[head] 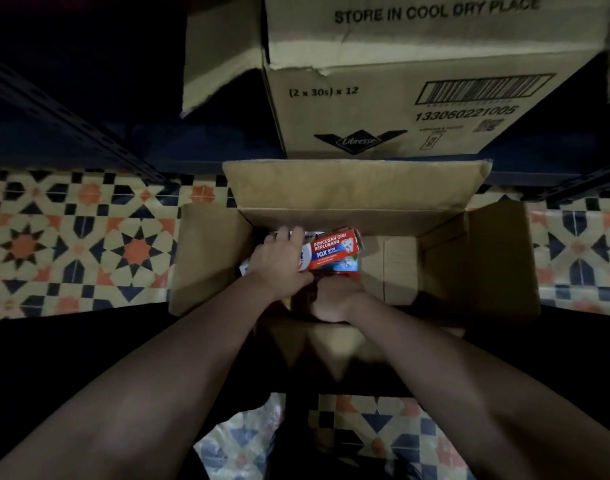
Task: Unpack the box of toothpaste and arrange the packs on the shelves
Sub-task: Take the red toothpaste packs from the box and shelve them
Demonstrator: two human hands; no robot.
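Toothpaste pack [334, 253], red and blue with white lettering, is seen inside the open cardboard box [487, 265], low down against the box's wall at nine o'clock. Left to right now: patterned floor tiles [75, 244] are spread out at nine o'clock of the box, in orange, navy and cream. The left hand [279, 261] is reached into the box and laid over the pack's near end, its fingers [289, 234] curled over the far edge of the pack, so the pack is gripped from above. Just beside it, at five o'clock of the pack, the right hand [334, 299] is pushed down into the box with fingers curled under; what is held there cannot be told, the spot being dark. More packs are glimpsed under the top one, too dim to count. At twelve o'clock a second carton [383, 109] marked "STORE IN COOL DRY PLACE" is carried on a dark shelf [199, 157], its side flap torn and hanging.
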